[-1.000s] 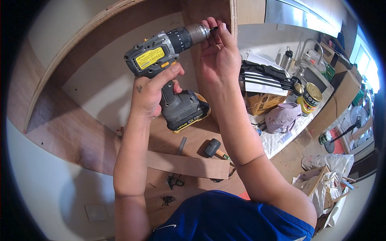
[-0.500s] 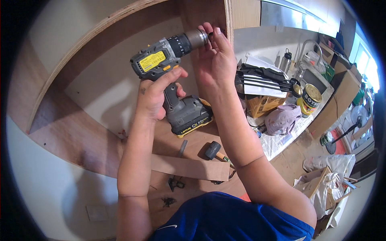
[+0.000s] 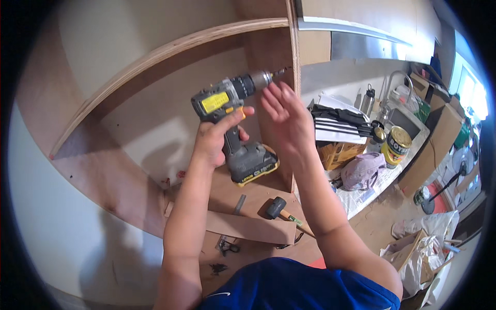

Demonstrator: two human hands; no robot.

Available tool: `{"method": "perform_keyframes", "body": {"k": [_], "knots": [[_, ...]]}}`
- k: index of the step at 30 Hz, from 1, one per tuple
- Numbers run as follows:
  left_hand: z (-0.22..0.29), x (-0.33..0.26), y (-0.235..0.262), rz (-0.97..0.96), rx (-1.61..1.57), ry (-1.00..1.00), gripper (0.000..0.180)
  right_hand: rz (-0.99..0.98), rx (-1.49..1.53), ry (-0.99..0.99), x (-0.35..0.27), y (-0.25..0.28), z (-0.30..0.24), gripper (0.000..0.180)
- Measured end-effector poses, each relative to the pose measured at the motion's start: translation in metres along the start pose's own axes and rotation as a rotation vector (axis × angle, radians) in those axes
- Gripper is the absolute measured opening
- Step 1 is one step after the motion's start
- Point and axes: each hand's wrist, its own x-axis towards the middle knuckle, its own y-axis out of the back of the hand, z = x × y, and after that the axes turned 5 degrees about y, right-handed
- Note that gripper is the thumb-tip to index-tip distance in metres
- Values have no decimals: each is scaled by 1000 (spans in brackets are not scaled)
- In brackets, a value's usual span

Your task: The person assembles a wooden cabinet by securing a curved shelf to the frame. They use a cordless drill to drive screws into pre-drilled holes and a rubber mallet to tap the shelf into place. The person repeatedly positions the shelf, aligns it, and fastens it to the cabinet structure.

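Observation:
My left hand (image 3: 217,137) grips the handle of a grey and yellow cordless drill (image 3: 235,124), held up inside a plywood cabinet. The drill's bit (image 3: 279,72) points right, at the cabinet's upright side panel (image 3: 294,57). Just right of the chuck, my right hand (image 3: 289,116) is raised with its fingers spread and holds nothing. It does not touch the drill.
A black rubber mallet (image 3: 281,209) with a wooden handle and a loose board (image 3: 248,227) lie on the cabinet floor below. Small dark screws (image 3: 219,267) are scattered near the front. At the right, a counter holds a yellow can (image 3: 397,147), a cardboard box (image 3: 338,152), cloth and a sink.
My right hand has let go of the drill's chuck and opened, dropping slightly below it. The drill has shifted right, its bit now close to the side panel.

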Motion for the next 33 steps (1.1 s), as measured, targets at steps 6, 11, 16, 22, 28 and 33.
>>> {"method": "perform_keyframes", "body": {"k": [6, 11, 16, 22, 28, 33], "knots": [[-69, -149, 70, 134, 74, 149, 35, -342, -747, -419, -112, 89, -31, 53], [-172, -298, 92, 335, 396, 266, 44, -445, -1026, -505, -165, 149, -30, 39], [-193, -390, 68, 572, 388, 458, 50, -806, -1310, 233, -125, 68, 1, 43], [-233, -414, 79, 633, 350, 274, 58, -957, -1456, 1077, -25, -126, 39, 73], [-236, -409, 87, 680, 552, 321, 65, -1059, -1840, 1242, 39, -211, 73, 54], [-251, -407, 94, 614, 441, 149, 73, -963, -2106, 908, 36, -231, 80, 38]]}}
